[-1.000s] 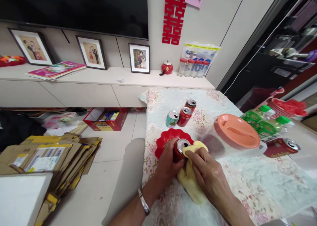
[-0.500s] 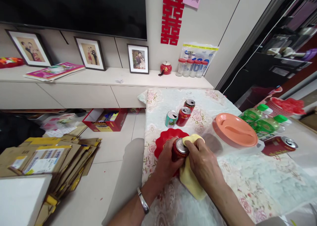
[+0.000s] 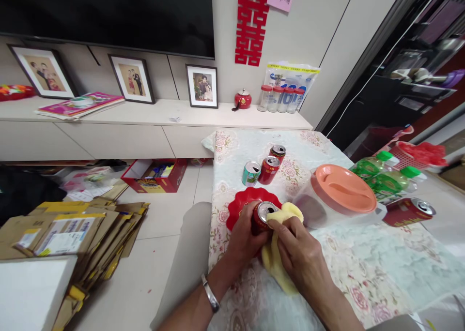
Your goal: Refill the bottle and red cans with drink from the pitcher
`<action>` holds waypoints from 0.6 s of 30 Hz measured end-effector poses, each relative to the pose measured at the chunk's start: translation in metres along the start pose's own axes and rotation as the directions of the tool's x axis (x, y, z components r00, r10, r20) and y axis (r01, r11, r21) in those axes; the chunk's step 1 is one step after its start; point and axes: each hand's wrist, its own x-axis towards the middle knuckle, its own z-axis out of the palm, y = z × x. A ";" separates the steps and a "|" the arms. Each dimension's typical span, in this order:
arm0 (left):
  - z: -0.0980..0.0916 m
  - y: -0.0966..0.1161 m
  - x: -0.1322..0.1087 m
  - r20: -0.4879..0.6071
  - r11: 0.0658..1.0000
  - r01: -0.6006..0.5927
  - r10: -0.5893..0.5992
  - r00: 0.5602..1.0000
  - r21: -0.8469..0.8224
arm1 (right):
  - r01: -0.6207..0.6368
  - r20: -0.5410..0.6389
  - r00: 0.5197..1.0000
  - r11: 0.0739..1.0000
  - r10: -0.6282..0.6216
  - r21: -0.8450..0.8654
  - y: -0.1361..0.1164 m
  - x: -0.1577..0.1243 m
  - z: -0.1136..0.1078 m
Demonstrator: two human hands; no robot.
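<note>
My left hand [image 3: 242, 239] is wrapped round a dark red drink can [image 3: 260, 217] with an opened top, held over the red scalloped dish [image 3: 240, 200]. Pinched in my right hand [image 3: 296, 244] is a yellow cloth [image 3: 278, 265], its upper part pressed against the near right rim of the can and the rest hanging down to the table. Behind the dish stand a green can [image 3: 250, 174], a red can [image 3: 269, 170] and another dark red can [image 3: 278, 152], all upright. The dish's near part is hidden by my hands.
A clear container with an orange lid [image 3: 345, 188] stands right of my hands. Beyond it are green-capped bottles [image 3: 395, 183] and a tilted red can [image 3: 409, 212]. The flowered tablecloth [image 3: 392, 258] covers the table. Flattened cardboard [image 3: 90, 234] lies on the floor at left.
My right hand and the cloth have moved from the far right part of the can's top toward its near right rim. The can's opening now shows. My left hand keeps its hold.
</note>
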 end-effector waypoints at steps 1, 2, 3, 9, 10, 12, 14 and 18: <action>0.000 0.000 0.000 -0.003 1.000 0.006 -0.006 1.000 -0.006 | -0.005 -0.014 1.000 1.000 0.005 -0.014 0.004 0.000 0.001; 0.001 -0.001 0.000 -0.003 1.000 0.014 -0.014 1.000 -0.010 | -0.014 -0.030 0.999 1.000 0.013 -0.026 0.007 0.000 0.003; 0.001 -0.001 0.000 -0.002 1.000 0.021 -0.021 1.000 -0.013 | -0.025 -0.047 0.999 0.999 0.023 -0.035 0.010 0.000 0.006; 0.001 -0.004 0.001 0.010 0.999 0.008 -0.008 1.000 -0.034 | -0.083 -0.142 0.987 0.996 0.079 -0.023 0.013 0.004 0.021; 0.001 -0.005 0.001 0.011 0.999 0.005 -0.005 1.000 -0.039 | -0.087 -0.145 0.986 0.996 0.084 -0.015 0.012 0.004 0.022; 0.002 -0.005 0.001 0.012 0.999 0.002 -0.002 1.000 -0.041 | -0.089 -0.132 0.987 0.996 0.089 0.002 0.010 0.002 0.020; 0.003 -0.006 0.000 0.003 1.000 -0.006 0.006 1.000 -0.028 | -0.089 -0.100 0.991 0.996 0.090 0.019 0.009 0.001 0.016; 0.005 -0.006 0.000 -0.032 0.999 -0.042 0.043 0.999 0.022 | -0.088 -0.043 0.995 0.996 0.088 -0.017 0.005 0.004 -0.004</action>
